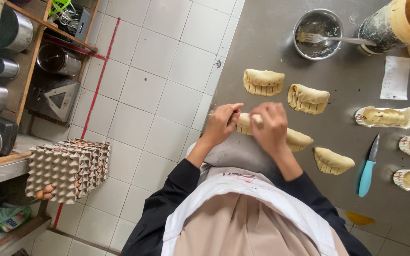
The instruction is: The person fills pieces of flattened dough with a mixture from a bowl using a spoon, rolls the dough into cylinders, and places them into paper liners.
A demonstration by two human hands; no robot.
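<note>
Overhead view of pastry crimping at a grey metal surface (pixel 357 90). At frame centre, the left hand (pixel 221 124) and right hand (pixel 271 127) meet over an unfinished pastry (pixel 244 124); the fingers of both are pressed together, pinching its dough edge. Just right of the hands lies a further pastry (pixel 299 139), its edge partly hidden. Three crimped pastries appear finished: two above the hands (pixel 263 82) (pixel 308 98) and one at lower right (pixel 333 161). Toward the right edge, several filled paper cases (pixel 385 117) hold shaped pieces. A teal-handled knife (pixel 368 167) lies between these groups; a steel bowl with fork (pixel 317 34) stands at the top. By this evidence, shaping looks well advanced, with at least one piece left to seal.
</note>
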